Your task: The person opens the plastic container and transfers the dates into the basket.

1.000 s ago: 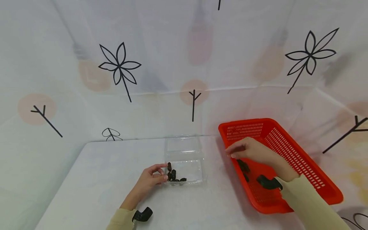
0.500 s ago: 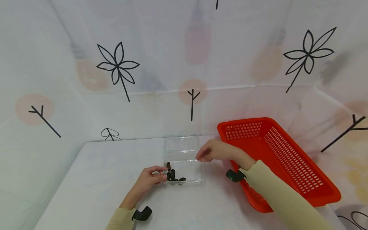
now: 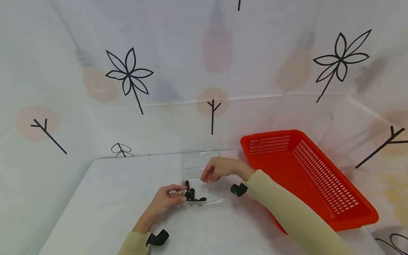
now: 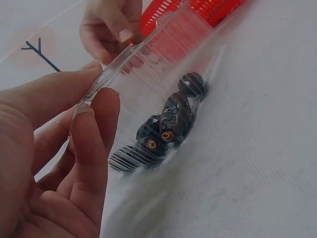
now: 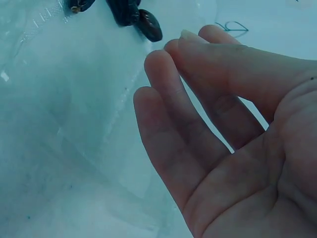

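A clear plastic clamshell box (image 3: 213, 189) lies on the table with its lid folded back. Several dark, wrinkled dates (image 3: 192, 193) are gathered along its left and near sides; brown stem caps show on some dates (image 4: 168, 116) in the left wrist view. My left hand (image 3: 163, 198) pinches the box's left rim between thumb and fingers. Over the box, to the right of the dates, hovers my right hand (image 3: 220, 168), fingers pointing down. In the right wrist view, my right hand (image 5: 223, 114) has loosely bent fingers, with nothing visible between them.
A red perforated plastic basket (image 3: 306, 152) stands to the right of the box, its near left part hidden behind my right sleeve (image 3: 287, 209). A white cloth (image 3: 127, 184) covers the table. Behind it hangs a patterned sheet (image 3: 178, 71).
My right hand has moved left from above the basket's left edge to over the clear box. The left hand keeps its hold on the box rim.
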`<state>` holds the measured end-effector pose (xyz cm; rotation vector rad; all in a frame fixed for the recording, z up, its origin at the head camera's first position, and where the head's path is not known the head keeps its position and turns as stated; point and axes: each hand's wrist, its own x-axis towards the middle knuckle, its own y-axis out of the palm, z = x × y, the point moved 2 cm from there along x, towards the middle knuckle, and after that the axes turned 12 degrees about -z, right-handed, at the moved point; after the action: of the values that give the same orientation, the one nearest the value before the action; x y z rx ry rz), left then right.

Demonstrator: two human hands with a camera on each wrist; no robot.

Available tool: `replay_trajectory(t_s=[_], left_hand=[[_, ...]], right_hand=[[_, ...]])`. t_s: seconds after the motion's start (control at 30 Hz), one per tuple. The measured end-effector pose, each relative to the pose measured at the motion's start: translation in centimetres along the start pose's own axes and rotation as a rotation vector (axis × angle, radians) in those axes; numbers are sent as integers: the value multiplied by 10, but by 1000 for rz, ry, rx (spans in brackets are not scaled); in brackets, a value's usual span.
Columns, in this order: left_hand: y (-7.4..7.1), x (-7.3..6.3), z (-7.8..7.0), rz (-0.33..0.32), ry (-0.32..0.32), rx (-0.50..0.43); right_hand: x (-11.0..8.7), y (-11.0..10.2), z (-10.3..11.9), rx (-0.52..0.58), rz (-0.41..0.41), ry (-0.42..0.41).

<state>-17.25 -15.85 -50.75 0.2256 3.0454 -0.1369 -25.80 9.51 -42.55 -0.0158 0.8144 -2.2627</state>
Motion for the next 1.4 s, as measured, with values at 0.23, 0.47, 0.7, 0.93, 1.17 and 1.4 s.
replay_trajectory(t_s=[0.23, 0.47, 0.7, 0.93, 1.17, 1.4], left_hand=[[2, -1, -2, -16, -28, -7], [3, -1, -3, -22, -48, -8], [3, -2, -3, -22, -37, -11], [3, -1, -1, -23, -25, -19], [5, -2, -3, -31, -21, -37], [6, -3, -4, -44, -32, -35]], right_hand=[[18, 15, -4, 8, 81, 39], [30, 27, -5, -55, 199, 75], [36, 41, -8, -84, 276, 116], [37, 51, -5, -104, 264, 136], [37, 52, -5, -135, 285, 163], [34, 51, -7, -112, 296, 202]])
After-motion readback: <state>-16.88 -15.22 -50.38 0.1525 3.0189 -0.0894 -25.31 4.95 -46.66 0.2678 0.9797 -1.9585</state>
